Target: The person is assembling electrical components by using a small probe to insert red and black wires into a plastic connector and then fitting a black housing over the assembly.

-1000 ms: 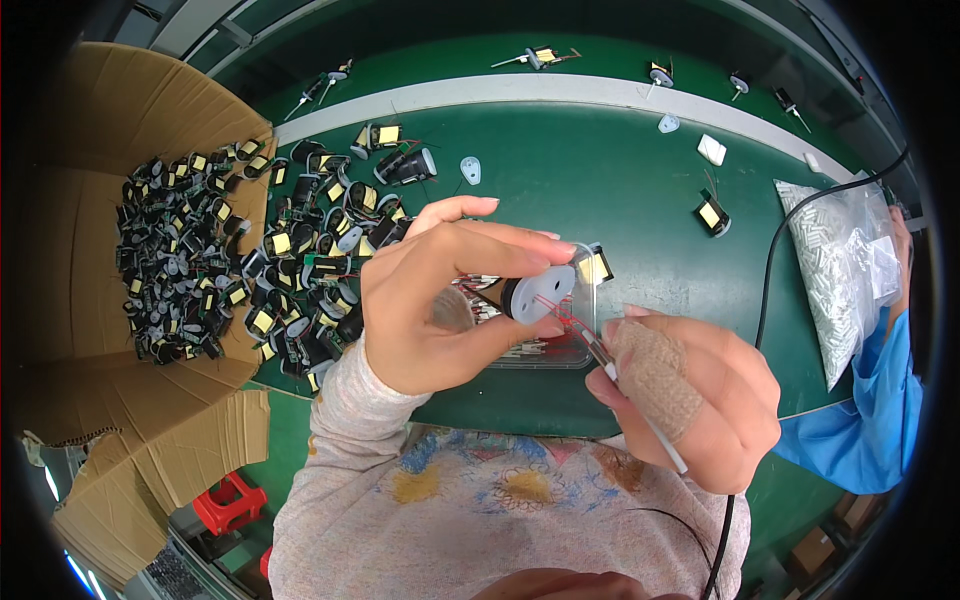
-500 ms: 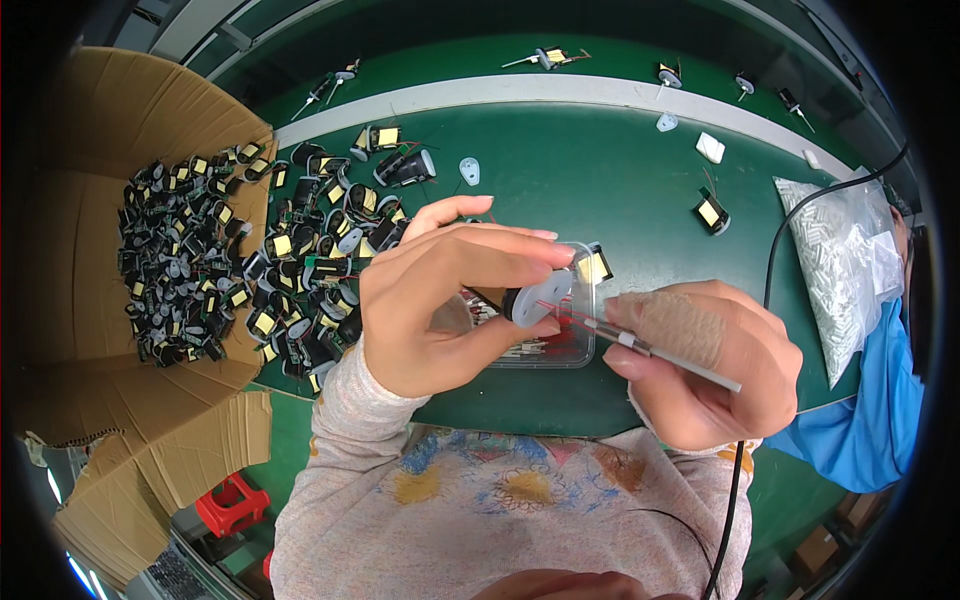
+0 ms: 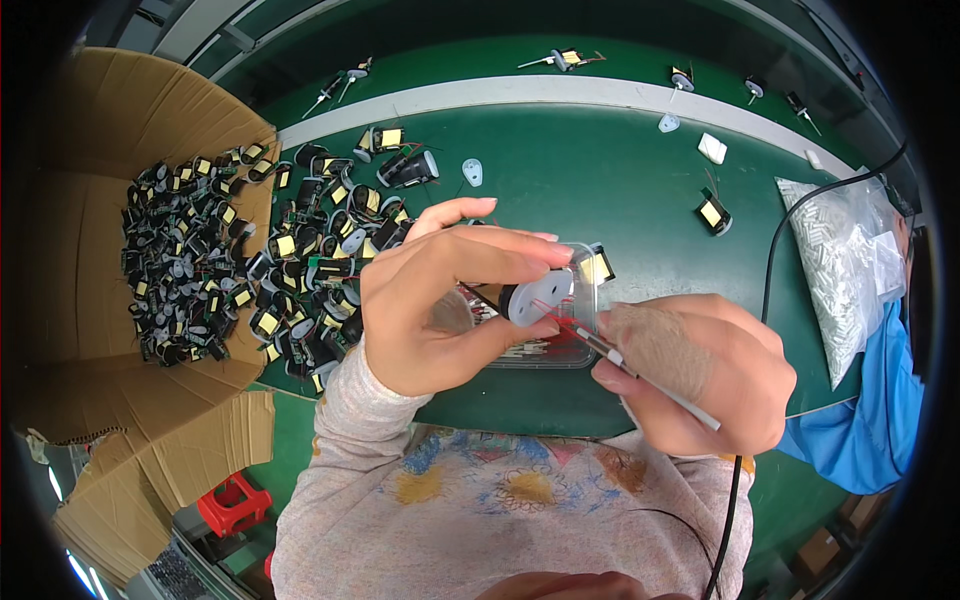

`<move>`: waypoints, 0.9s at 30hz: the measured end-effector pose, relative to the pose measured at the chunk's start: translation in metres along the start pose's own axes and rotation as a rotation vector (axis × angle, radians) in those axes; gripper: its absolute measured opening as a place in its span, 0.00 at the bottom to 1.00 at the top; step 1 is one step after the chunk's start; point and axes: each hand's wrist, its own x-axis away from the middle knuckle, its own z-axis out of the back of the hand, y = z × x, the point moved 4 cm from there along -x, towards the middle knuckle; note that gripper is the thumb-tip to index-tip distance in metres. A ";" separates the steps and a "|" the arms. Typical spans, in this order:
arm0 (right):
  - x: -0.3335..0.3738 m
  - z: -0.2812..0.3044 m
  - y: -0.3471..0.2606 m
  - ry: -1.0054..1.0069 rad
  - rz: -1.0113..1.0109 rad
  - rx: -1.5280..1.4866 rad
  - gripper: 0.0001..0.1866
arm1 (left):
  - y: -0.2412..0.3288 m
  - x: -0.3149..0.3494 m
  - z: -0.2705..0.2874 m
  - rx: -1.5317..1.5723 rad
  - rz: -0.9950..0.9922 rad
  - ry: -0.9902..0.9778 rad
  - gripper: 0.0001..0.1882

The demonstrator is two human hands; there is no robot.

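Note:
Between the fingertips and thumb of my left hand (image 3: 440, 290) is a small black cylindrical part with a grey end cap (image 3: 536, 297), tilted so that the cap faces right. Thin red wires (image 3: 560, 322) come out at the cap. My right hand (image 3: 700, 370), with a tan wrap on one finger, pinches a slim white-grey tube (image 3: 655, 388). The tube slants up to the left, its narrow front end at the red wires beside the cap. A clear plastic box (image 3: 585, 352) with thin pale and red pieces lies beneath, partly hidden by my left hand.
At left, a cardboard box (image 3: 85, 250) holds many black parts; more are piled on the green table (image 3: 620, 170) beside it. A bag of white tubes (image 3: 825, 270) and blue cloth (image 3: 850, 420) lie right, near a black cable (image 3: 768, 270). Parts lie on the far green belt (image 3: 480, 70).
My right hand has shifted slightly left, and the tube's front end is closer to the cap. The parts on the far belt have moved right. My left hand has stayed almost still.

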 end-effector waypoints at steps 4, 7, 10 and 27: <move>0.003 -0.002 0.002 0.046 0.022 -0.031 0.18 | 0.000 0.001 0.000 -0.006 0.013 0.046 0.17; -0.001 0.000 -0.001 0.052 -0.010 -0.017 0.17 | 0.000 -0.001 -0.001 0.002 0.017 0.077 0.16; -0.003 0.000 0.001 0.051 -0.044 -0.028 0.17 | 0.001 -0.001 0.000 -0.025 0.005 0.072 0.16; 0.002 -0.002 -0.004 0.093 0.001 0.027 0.16 | 0.000 0.002 0.000 0.127 0.039 0.104 0.18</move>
